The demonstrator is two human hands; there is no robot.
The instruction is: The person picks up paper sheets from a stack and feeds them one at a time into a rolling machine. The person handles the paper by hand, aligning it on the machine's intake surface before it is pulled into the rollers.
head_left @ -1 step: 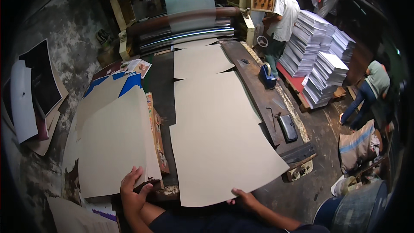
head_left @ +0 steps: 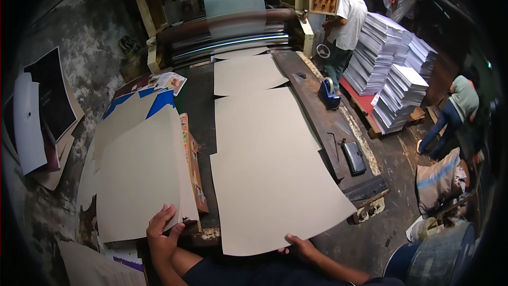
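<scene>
My right hand (head_left: 300, 248) grips the near edge of a large greyish-beige cardboard sheet (head_left: 275, 201), thumb on top and fingers curled underneath. Ahead of it, another sheet (head_left: 259, 119) and a farther one (head_left: 248, 72) lie in a row along the dark machine bed, leading up to the rollers. On the left, a stack of similar sheets (head_left: 140, 175) lies beside the bed. My left hand (head_left: 164, 230) rests at the stack's near right corner, fingers stretched over the top and thumb apart by the edge. Nothing shows held in it.
A roller machine (head_left: 227, 38) spans the far end. A blue tape dispenser (head_left: 329, 95) and a black case (head_left: 353, 158) sit on the bed's right side. Two people are at the right, one near tall paper stacks (head_left: 378, 47). A blue drum (head_left: 439, 257) stands near right.
</scene>
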